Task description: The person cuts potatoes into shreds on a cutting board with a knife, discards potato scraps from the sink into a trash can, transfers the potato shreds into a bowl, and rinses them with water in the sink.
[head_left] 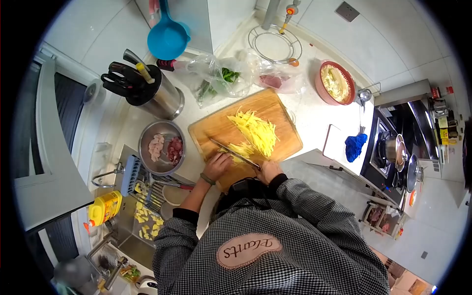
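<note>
My right hand (270, 171) is wrapped round the handle of a knife (236, 153), whose blade points left across the wooden cutting board (206, 129). My left hand (217, 166) has its fingers bent and pressed down beside the blade's tip, on the near-left part of the board; what lies under them is mostly hidden. Thin yellow strips (258, 132) are heaped on the middle of the board, and more strips lie along the blade. To the left of the board, a metal bowl (162, 169) holds pale meat (156, 147) and darker red meat (175, 149).
A knife block (167, 101) stands at the upper left. Plastic bags with greens (229, 75) and meat (274, 81) lie behind the board. A red basket (322, 91), blue cloth (355, 147) and stove are rightward. The sink (137, 250) with yellow peelings is lower left.
</note>
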Demonstrator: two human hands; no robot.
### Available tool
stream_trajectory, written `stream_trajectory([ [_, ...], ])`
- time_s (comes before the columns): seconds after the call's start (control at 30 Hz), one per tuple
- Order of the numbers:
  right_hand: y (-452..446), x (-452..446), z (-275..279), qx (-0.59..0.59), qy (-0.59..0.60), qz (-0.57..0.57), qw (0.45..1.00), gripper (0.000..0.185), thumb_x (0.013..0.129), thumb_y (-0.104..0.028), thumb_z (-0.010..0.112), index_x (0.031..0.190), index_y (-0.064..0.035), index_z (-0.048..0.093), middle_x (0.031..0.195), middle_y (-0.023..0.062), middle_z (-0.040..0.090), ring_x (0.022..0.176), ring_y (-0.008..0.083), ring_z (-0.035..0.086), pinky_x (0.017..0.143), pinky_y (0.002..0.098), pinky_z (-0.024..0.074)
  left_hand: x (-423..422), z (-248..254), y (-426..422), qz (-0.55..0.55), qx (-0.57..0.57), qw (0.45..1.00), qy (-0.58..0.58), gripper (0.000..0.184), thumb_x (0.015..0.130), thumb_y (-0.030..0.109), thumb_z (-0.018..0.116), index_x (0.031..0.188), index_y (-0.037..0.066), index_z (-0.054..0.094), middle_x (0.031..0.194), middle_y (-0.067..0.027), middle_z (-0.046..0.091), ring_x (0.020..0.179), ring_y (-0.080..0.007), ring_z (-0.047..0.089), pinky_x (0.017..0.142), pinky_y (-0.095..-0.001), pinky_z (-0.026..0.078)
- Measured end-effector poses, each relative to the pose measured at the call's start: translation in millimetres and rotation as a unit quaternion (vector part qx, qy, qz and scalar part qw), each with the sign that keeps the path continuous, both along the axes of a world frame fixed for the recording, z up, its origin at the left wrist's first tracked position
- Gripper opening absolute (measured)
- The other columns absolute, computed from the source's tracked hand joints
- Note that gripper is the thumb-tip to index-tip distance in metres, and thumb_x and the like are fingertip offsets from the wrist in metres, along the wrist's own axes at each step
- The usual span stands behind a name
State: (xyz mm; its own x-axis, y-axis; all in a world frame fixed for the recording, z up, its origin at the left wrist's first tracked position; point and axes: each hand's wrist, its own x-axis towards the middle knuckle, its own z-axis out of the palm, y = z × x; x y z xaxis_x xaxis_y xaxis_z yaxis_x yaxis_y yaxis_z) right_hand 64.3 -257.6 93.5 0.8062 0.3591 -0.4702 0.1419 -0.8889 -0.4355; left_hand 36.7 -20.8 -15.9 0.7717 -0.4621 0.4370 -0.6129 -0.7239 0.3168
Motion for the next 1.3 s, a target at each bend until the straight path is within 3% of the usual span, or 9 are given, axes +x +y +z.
stream_trajectory([
  [0.17, 14.1, -1.3, -48.4, -0.034, -0.037, 0.003, 0.999, 0.017, 0.079, -0.023, 0.059, 0.088, -0.0091, 0.063, 0.077, 0.0187, 0.064, 0.077, 0.0391, 0.061, 0.069, 0.0479, 0.0486, -2.0, -1.9, 0.2, 0.001, 0.003, 1.000, 0.018, 0.019, 0.079, 0.013, 0.065, 0.097, 0.006, 0.066, 0.106, -0.0044, 0.062, 0.098, -0.0226, 0.057, 0.083, -0.0318, 0.049],
  [0.43, 11.8, 9.7, -19.6, 0.010, -0.021, -0.001, 1.000, 0.023, 0.078, -0.021, 0.061, 0.099, -0.0125, 0.064, 0.079, 0.0194, 0.064, 0.078, 0.0388, 0.061, 0.070, 0.0474, 0.0492, 0.9, 7.3, 0.8, 0.014, -0.008, 0.999, 0.038, 0.019, 0.080, 0.015, 0.065, 0.097, 0.006, 0.066, 0.107, -0.0047, 0.061, 0.097, -0.0225, 0.057, 0.083, -0.0312, 0.050],
  [0.5, 6.9, 5.9, -4.2, 0.052, 0.027, -0.051, 0.997, 0.024, 0.075, -0.021, 0.064, 0.092, -0.0031, 0.063, 0.083, 0.0218, 0.064, 0.082, 0.0381, 0.061, 0.076, 0.0452, 0.0492, -3.5, 7.2, 0.5, 0.022, 0.000, 1.000, 0.017, 0.019, 0.080, 0.014, 0.065, 0.097, 0.006, 0.066, 0.107, -0.0052, 0.061, 0.097, -0.0223, 0.057, 0.082, -0.0308, 0.050],
  [0.87, 6.6, 4.4, -9.8, -0.033, 0.027, 0.000, 0.999, 0.026, 0.081, -0.028, 0.060, 0.094, -0.0058, 0.062, 0.084, 0.0215, 0.064, 0.082, 0.0389, 0.062, 0.074, 0.0471, 0.0493, -3.0, 7.9, 0.1, 0.014, -0.001, 0.999, 0.039, 0.022, 0.080, 0.012, 0.066, 0.101, 0.005, 0.065, 0.106, -0.0059, 0.061, 0.097, -0.0221, 0.057, 0.083, -0.0310, 0.049],
  [0.93, 8.2, 3.5, -23.4, 0.011, -0.016, -0.003, 1.000, 0.025, 0.083, -0.029, 0.058, 0.089, -0.0051, 0.063, 0.074, 0.0204, 0.063, 0.074, 0.0396, 0.062, 0.069, 0.0483, 0.0493, -1.0, 11.6, 0.8, 0.016, -0.007, 0.999, 0.044, 0.025, 0.079, 0.011, 0.067, 0.103, 0.004, 0.065, 0.106, -0.0063, 0.061, 0.097, -0.0220, 0.057, 0.084, -0.0307, 0.048],
  [1.03, 29.6, 7.5, -32.9, -0.051, 0.023, 0.011, 0.998, 0.022, 0.076, -0.024, 0.063, 0.090, -0.0068, 0.062, 0.082, 0.0190, 0.064, 0.081, 0.0379, 0.063, 0.070, 0.0468, 0.0505, -1.6, 14.0, 0.4, 0.003, 0.011, 0.999, 0.038, 0.025, 0.078, 0.010, 0.066, 0.103, 0.004, 0.065, 0.108, -0.0065, 0.061, 0.097, -0.0227, 0.057, 0.084, -0.0319, 0.048],
  [1.3, 9.6, 0.3, -24.4, 0.062, -0.011, -0.022, 0.998, 0.022, 0.078, -0.024, 0.061, 0.089, -0.0046, 0.062, 0.080, 0.0231, 0.063, 0.081, 0.0396, 0.061, 0.073, 0.0465, 0.0492, -1.1, 19.5, 9.6, -0.002, -0.001, 0.998, 0.069, 0.026, 0.077, 0.010, 0.065, 0.103, 0.007, 0.066, 0.107, -0.0072, 0.061, 0.099, -0.0237, 0.057, 0.087, -0.0341, 0.048],
])
